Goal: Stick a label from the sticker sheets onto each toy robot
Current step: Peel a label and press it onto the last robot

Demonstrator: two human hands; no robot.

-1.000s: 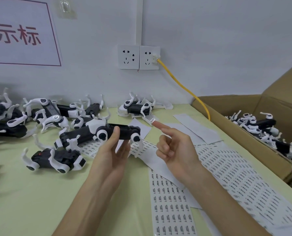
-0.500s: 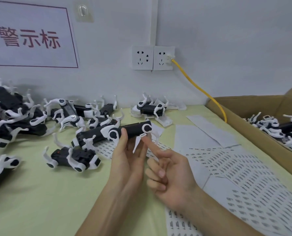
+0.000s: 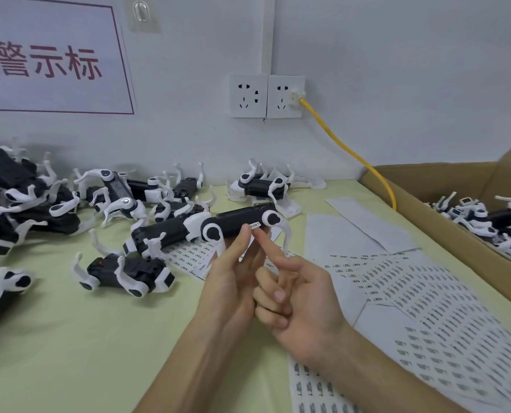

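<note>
My left hand (image 3: 233, 272) holds a black-and-white toy robot (image 3: 239, 223) up above the table, thumb on its near side. A small white label (image 3: 255, 225) lies on the robot's black body. My right hand (image 3: 293, 296) has its index finger stretched out, its tip pressing just below that label, while the other fingers are curled in. Sticker sheets (image 3: 427, 293) with rows of small labels spread over the table to the right and under my hands.
Several toy robots (image 3: 129, 269) lie scattered on the pale green table (image 3: 69, 338) to the left and at the back. A cardboard box (image 3: 445, 222) at the right holds more robots. A yellow cable (image 3: 346, 150) runs from the wall socket.
My right index finger, which carried the label on its tip, has moved in to the robot and the label now sits on the body. The left hand has tilted the robot.
</note>
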